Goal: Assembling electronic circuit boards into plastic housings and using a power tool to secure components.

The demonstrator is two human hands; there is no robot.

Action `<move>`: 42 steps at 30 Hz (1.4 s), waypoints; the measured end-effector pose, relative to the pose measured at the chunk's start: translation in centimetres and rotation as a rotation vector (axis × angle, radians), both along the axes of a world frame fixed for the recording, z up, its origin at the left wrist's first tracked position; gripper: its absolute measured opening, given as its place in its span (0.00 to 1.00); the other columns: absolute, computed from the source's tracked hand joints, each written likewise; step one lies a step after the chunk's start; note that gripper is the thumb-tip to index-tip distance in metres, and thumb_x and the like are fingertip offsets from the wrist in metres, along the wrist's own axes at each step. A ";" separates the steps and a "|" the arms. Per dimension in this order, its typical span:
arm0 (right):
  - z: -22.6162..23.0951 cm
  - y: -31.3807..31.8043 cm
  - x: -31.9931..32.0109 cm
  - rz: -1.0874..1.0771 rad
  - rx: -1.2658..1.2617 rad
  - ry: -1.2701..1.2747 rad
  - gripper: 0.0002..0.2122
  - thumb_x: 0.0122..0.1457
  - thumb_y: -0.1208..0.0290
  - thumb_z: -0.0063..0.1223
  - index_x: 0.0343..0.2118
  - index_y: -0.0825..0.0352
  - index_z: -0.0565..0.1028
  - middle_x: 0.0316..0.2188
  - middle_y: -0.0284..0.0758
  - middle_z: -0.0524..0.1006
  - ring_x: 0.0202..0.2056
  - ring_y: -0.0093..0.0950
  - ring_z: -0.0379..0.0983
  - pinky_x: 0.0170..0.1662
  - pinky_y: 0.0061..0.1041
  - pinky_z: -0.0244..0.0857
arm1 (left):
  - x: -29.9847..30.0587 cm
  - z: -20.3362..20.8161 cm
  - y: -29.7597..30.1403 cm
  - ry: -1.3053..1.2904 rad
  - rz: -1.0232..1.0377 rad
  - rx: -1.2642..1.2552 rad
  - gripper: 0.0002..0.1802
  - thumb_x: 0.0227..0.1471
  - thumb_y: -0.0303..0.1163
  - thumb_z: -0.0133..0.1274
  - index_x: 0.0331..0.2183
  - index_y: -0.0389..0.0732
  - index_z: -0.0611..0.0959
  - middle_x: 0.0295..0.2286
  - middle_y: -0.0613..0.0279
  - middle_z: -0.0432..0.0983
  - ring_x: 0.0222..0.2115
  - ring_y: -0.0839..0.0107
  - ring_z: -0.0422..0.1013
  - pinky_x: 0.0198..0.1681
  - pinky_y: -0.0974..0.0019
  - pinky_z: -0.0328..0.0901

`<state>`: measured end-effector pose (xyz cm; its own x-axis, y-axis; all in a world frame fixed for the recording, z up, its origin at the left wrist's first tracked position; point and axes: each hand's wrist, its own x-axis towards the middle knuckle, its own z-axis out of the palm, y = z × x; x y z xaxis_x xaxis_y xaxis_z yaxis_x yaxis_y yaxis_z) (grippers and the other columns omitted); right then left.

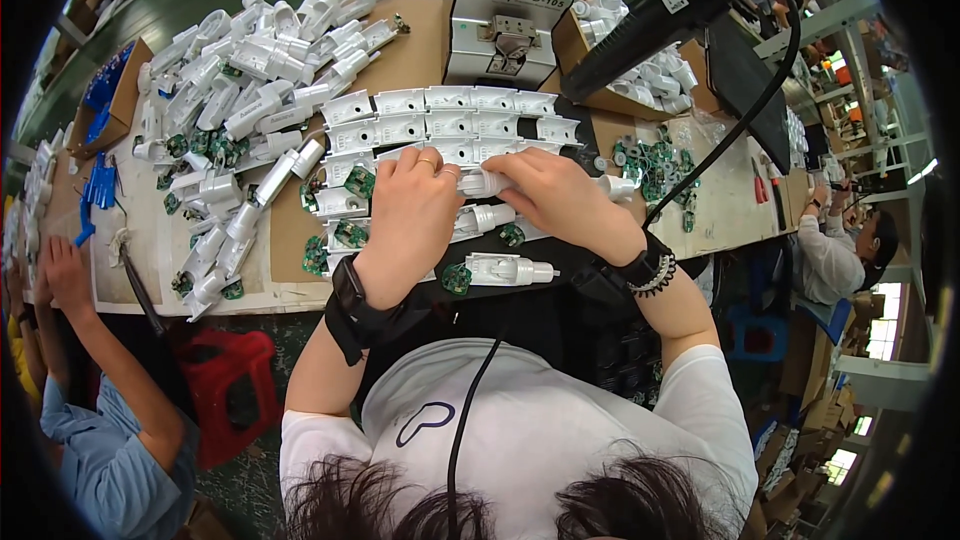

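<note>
My left hand and my right hand meet over one white plastic housing and grip it together, fingers curled. A ring sits on my left hand; both wrists carry black bands. Below the hands lie two more white housings with small green circuit boards beside them. Above the hands, white shell halves are laid out in neat rows.
A large heap of white housings covers the bench at the left. A grey machine stands behind, beside a cardboard box of white parts. A black powered screwdriver hangs over it. Another person's arm reaches in at the left; a second person sits at the right.
</note>
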<state>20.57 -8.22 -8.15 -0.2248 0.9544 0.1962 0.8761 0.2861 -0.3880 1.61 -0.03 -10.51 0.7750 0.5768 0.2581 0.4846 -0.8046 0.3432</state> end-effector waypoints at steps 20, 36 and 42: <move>0.0 -0.5 0.4 -0.043 0.006 -0.092 0.15 0.49 0.77 0.58 0.42 0.64 0.73 0.31 0.36 0.75 0.36 0.35 0.73 0.37 0.31 0.69 | 0.3 -0.3 0.6 -0.047 -0.055 -0.061 0.17 0.38 0.27 0.62 0.35 0.36 0.81 0.33 0.57 0.73 0.37 0.59 0.70 0.39 0.60 0.66; -0.2 1.2 -0.2 0.027 0.005 -0.390 0.15 0.45 0.78 0.54 0.39 0.67 0.73 0.26 0.33 0.75 0.32 0.31 0.73 0.35 0.27 0.70 | 0.3 -0.3 0.5 -0.054 -0.059 -0.064 0.12 0.39 0.27 0.60 0.31 0.37 0.80 0.34 0.56 0.73 0.38 0.60 0.70 0.38 0.62 0.66; -0.6 1.1 -0.8 0.015 0.061 -0.472 0.14 0.46 0.76 0.54 0.38 0.67 0.74 0.24 0.32 0.74 0.30 0.30 0.73 0.32 0.27 0.69 | -0.1 -1.0 0.1 -0.077 -0.125 0.055 0.14 0.42 0.28 0.58 0.37 0.44 0.83 0.37 0.57 0.73 0.40 0.61 0.69 0.41 0.60 0.64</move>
